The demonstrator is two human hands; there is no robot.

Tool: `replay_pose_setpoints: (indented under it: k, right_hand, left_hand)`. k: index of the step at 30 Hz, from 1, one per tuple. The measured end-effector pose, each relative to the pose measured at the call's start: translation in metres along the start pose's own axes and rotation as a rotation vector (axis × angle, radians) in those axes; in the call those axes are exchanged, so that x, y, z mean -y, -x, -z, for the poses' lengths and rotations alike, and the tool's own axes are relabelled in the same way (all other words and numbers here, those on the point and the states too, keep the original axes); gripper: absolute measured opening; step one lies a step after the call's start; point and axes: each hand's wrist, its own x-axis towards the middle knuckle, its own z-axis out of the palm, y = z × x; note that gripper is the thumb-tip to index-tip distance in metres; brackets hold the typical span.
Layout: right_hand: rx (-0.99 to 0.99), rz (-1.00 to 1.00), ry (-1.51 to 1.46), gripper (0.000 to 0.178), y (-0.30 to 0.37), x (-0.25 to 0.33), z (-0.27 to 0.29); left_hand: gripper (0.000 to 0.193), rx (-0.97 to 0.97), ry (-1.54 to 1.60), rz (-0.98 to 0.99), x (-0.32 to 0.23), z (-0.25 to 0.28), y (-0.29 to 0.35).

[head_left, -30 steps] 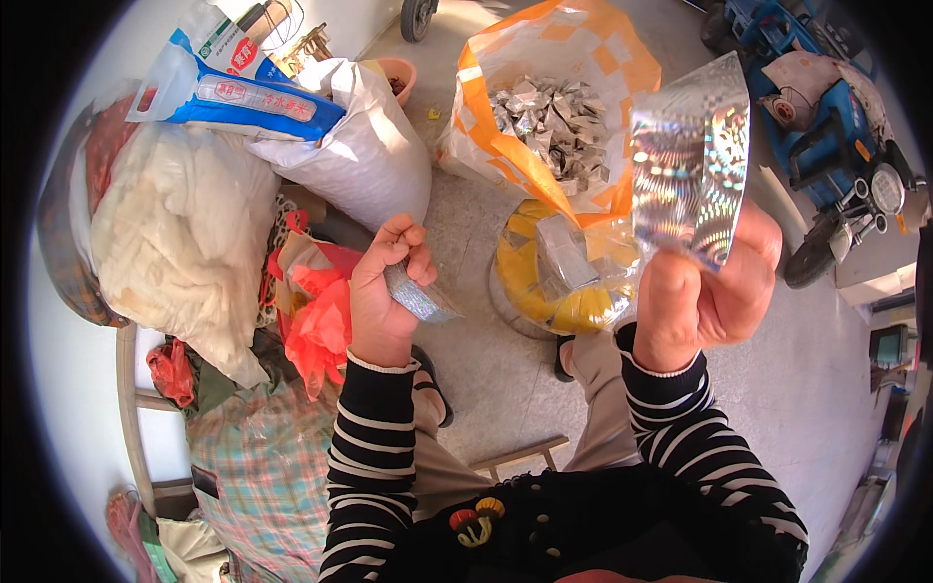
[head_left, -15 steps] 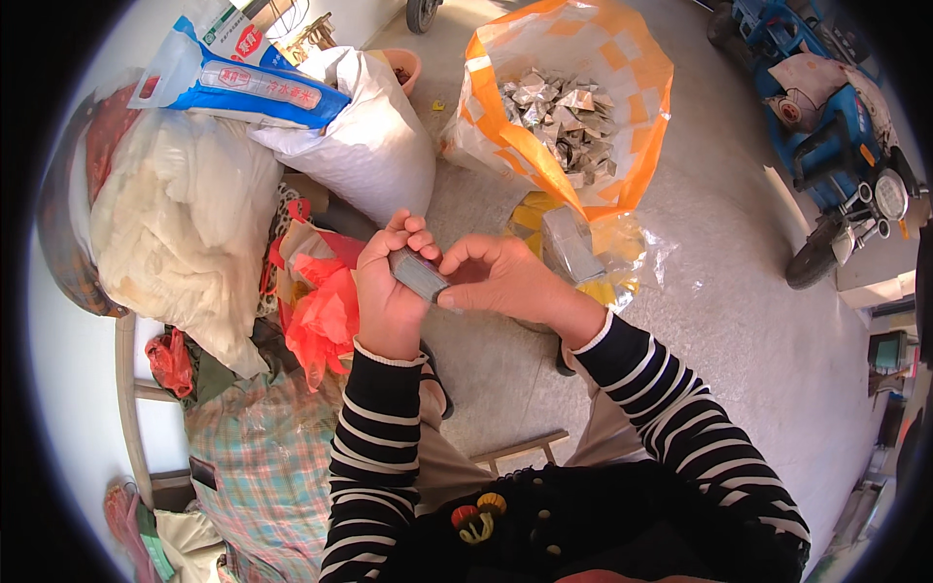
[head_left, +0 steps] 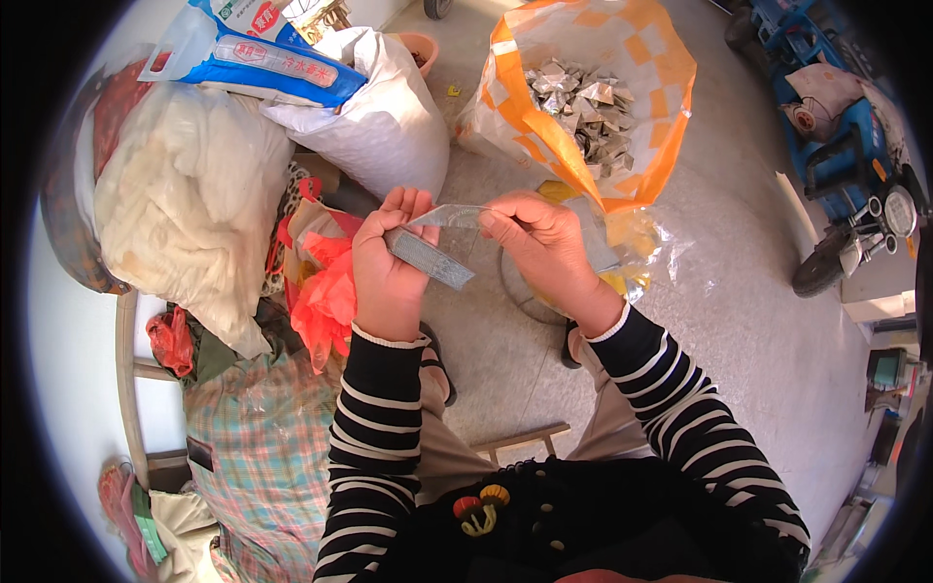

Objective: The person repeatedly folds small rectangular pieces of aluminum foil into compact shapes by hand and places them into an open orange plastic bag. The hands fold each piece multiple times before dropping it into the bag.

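My left hand [head_left: 387,291] is curled around a thick grey stack of paper sheets [head_left: 432,260], which slants across the palm. A single thin silvery paper sheet [head_left: 447,215] bends upward from the stack's far side. My right hand [head_left: 546,245] pinches this sheet's right end between thumb and fingers. The sheet's left end lies by the left fingers; whether it still touches the stack I cannot tell. Beyond the hands stands an orange-and-white plastic bag [head_left: 544,141], wide at the mouth, holding a pile of folded silvery paper pieces [head_left: 591,109].
Clear plastic wrapping [head_left: 646,248] lies behind my right hand. To the left are a red plastic bag [head_left: 326,306], a full white sack [head_left: 394,126], a blue-and-white package [head_left: 282,73] and a cream cloth bundle [head_left: 185,194]. A blue motor vehicle [head_left: 846,146] stands at the far right.
My right hand has drawn one sheet up and right, away from the stack. The left hand keeps the stack, more of which now shows. The view has shifted slightly.
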Motion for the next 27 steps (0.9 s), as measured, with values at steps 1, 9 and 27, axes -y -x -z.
replay_pose_setpoints:
  k: [1,9,27]
  right_hand:
    - [-0.055,0.089,0.099,0.008,-0.002,0.001,0.003]
    - [-0.016,0.544,0.623,0.015,-0.004,0.017,0.015]
    - [0.214,-0.596,-0.773,0.023,-0.004,0.01,0.026]
  left_hand:
    - [0.018,-0.064,-0.027,-0.027,-0.002,-0.002,0.0]
    - [0.019,0.428,-0.556,0.043,0.018,-0.003,0.012]
    - [0.014,0.486,-0.69,0.033,0.011,-0.008,0.022]
